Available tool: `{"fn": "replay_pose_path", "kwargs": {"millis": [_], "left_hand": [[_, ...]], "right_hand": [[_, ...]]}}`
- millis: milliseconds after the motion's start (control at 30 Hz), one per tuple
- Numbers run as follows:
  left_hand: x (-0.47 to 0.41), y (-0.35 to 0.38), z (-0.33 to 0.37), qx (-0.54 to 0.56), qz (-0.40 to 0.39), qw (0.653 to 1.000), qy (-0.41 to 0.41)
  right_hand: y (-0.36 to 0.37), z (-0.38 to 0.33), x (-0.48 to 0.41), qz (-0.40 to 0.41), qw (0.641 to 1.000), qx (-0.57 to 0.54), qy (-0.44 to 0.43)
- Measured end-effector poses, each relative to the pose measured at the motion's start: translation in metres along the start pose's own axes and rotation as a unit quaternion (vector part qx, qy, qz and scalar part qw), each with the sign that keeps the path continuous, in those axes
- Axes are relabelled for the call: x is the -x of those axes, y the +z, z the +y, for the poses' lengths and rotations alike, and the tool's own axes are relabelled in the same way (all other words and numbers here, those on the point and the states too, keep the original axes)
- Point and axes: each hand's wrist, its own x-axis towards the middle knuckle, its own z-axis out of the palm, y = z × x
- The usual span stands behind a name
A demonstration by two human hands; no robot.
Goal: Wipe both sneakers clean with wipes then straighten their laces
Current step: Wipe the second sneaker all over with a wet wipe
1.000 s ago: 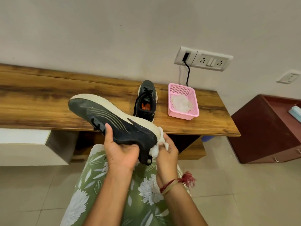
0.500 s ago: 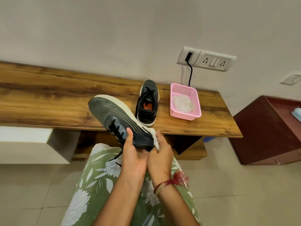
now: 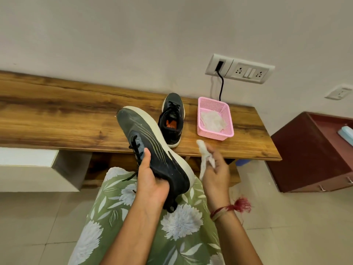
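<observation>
wooden shelf [image 3: 57, 119] behind, left grip [image 3: 152, 180] holding sneaker [image 3: 152, 146] by heel, right grip [image 3: 215, 175] pinching wipe [image 3: 203, 155] just beside it

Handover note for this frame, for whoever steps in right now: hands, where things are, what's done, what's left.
Left hand grips the held sneaker near its heel, toe pointing up and away.
Right hand pinches a crumpled wipe, clear of the shoe.
Second sneaker stands on the wooden table beside the pink basket, which holds a spare wipe.
Done: unclear; the held sneaker's toe looks dusty.
Left: finish wiping both, then straighten laces, loose on the held one.
</observation>
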Motion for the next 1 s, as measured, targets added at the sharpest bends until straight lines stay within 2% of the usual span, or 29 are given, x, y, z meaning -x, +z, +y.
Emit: {"fn": "replay_pose_path", "kwargs": {"millis": [67,133,233,367,567,733,900,1000], "left_hand": [[0.001,0.001,-0.002,-0.007,0.0,1.0,-0.01],[0.001,0.002,0.0,-0.021,0.008,1.0,-0.011],[0.005,0.003,0.003,-0.045,0.007,0.999,-0.023],[0.005,0.004,0.006,-0.044,0.012,0.998,-0.038],[0.0,-0.003,0.025,0.011,0.05,0.998,-0.043],[0.001,-0.007,0.031,0.049,0.04,0.997,-0.047],[0.0,-0.005,0.037,0.07,0.025,0.996,-0.039],[0.004,-0.001,0.04,0.063,0.015,0.997,-0.036]], "right_hand": [[0.011,0.011,0.013,-0.088,0.983,0.13,-0.09],[0.023,0.022,0.018,-0.129,0.956,0.211,-0.156],[0.031,0.017,0.006,-0.135,0.948,0.236,-0.166],[0.03,0.001,-0.013,-0.229,0.912,0.269,-0.208],[0.013,0.0,-0.011,-0.302,0.871,0.302,-0.244],[0.001,0.008,0.002,-0.261,0.874,0.304,-0.275],[-0.011,0.03,0.021,-0.162,0.882,0.285,-0.338],[-0.015,0.04,0.033,-0.138,0.884,0.28,-0.347]]}}
